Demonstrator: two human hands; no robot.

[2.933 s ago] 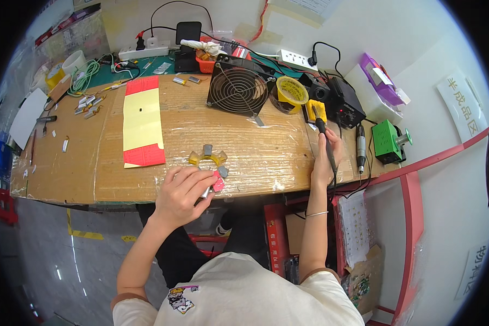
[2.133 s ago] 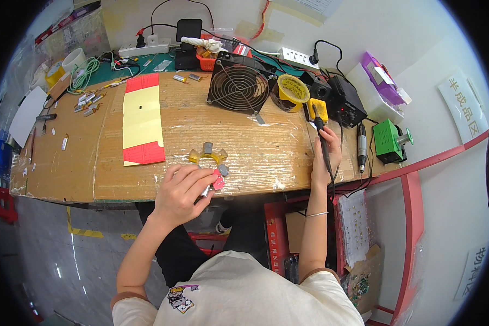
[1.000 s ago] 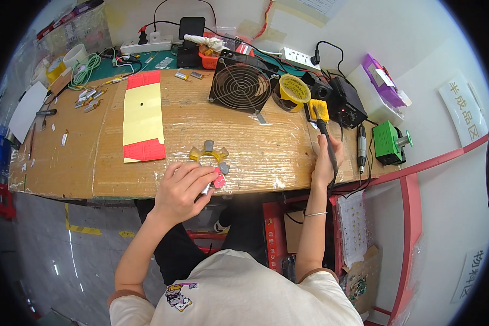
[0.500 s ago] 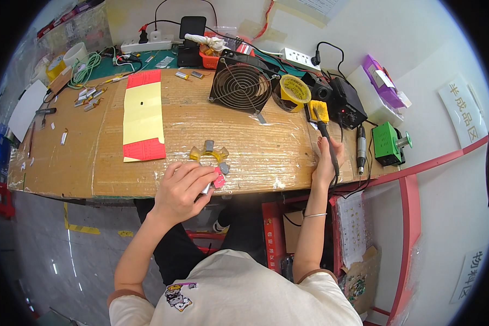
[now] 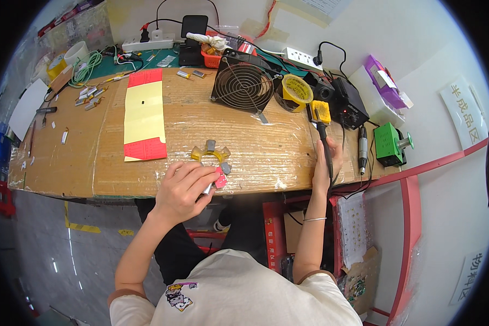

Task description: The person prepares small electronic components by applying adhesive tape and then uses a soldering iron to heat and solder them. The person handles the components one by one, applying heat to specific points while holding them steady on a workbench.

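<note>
My right hand [image 5: 326, 165] grips a black soldering iron [image 5: 325, 142], its fingers wrapped round the handle. The iron points away from me, its front end at a yellow sponge [image 5: 321, 112]. Close to the table's front edge, my left hand [image 5: 182, 190] is closed, fingers bent downward, on a small pink piece [image 5: 221, 179] with pale marks. A small silvery piece [image 5: 207, 189] shows under those fingertips; its kind is mostly hidden. Just beyond this hand lies a yellow ring-shaped holder [image 5: 196, 153] with grey and amber blocks round it.
A black fan [image 5: 243, 87] stands at the back beside a yellow tub [image 5: 296, 89]. Right of it are a black soldering station [image 5: 349, 103], a pen-like tool [image 5: 362, 149] and a green spool holder [image 5: 387, 142]. A yellow-and-red sheet [image 5: 144, 117] and several small battery cells [image 5: 87, 98] lie left.
The soldering iron has tilted slightly at the sponge, its handle shifting a little left with my right hand. My left hand stays in place on the pink piece.
</note>
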